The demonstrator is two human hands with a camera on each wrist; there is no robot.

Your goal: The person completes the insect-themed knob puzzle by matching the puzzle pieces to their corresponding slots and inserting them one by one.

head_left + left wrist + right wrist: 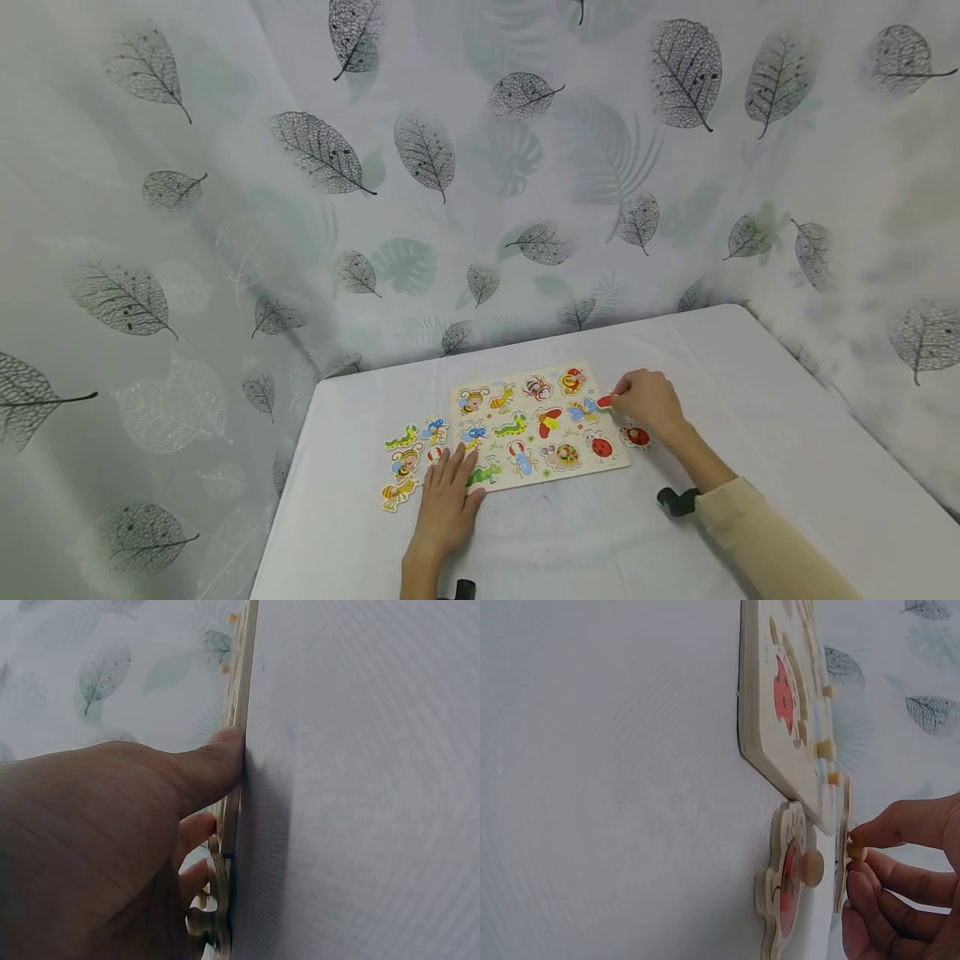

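Observation:
A wooden knob puzzle board (618, 462) with colourful bug pictures lies on the white table. My left hand (446, 504) rests at its near left corner; in the left wrist view the thumb (214, 761) presses along the board's edge. Beyond the board's right edge, my right hand (651, 404) pinches a red puzzle piece (604, 402) by its small wooden knob (857, 852). That piece is seen edge-on in the right wrist view, and its picture is mostly hidden. A ladybug piece (636, 437) with a knob lies just below the right hand, close against the board.
Left of the board lie several loose pieces: a green caterpillar (401, 437), a blue bug (434, 430), a bee (407, 462) and an orange insect (399, 493). A red-headed piece (435, 455) is partly behind the left hand. A leaf-print curtain (480, 208) hangs behind the table.

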